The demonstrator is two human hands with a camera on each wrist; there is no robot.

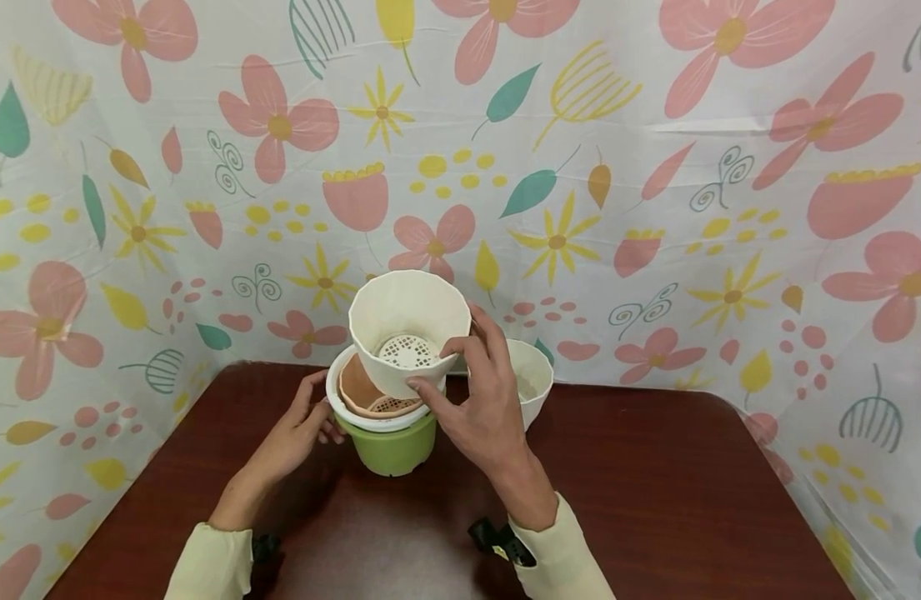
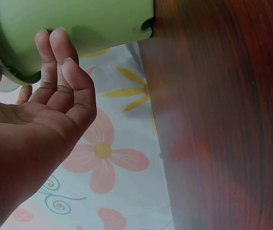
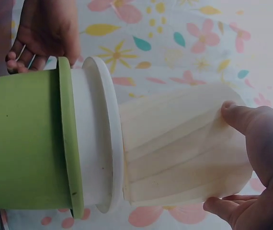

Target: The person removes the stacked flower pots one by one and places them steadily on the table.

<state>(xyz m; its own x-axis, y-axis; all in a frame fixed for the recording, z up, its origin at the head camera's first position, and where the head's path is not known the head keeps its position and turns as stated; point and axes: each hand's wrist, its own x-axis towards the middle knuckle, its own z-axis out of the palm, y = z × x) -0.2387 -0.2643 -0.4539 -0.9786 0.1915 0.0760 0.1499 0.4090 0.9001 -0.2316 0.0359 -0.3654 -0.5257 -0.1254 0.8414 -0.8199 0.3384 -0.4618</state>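
A faceted white flower pot (image 1: 411, 304) with a perforated bottom tilts above a stack of nested pots. My right hand (image 1: 484, 404) pinches its right side, thumb outside and fingers at the rim. Beneath it, a terracotta-coloured pot (image 1: 357, 385) sits inside a round white pot (image 1: 338, 407), which sits in a green pot (image 1: 394, 450). In the right wrist view, the faceted pot's lower end (image 3: 136, 158) overlaps the stack's mouth. At the stack's left side, my left hand (image 1: 293, 435) holds the rim area, its curled fingers (image 2: 57, 50) against the green pot.
Another white pot (image 1: 533, 385) stands behind my right hand, partly hidden by it. The dark reddish-brown table (image 1: 655, 492) runs back to a flower-printed cloth (image 1: 625, 192) that hangs behind and along both sides.
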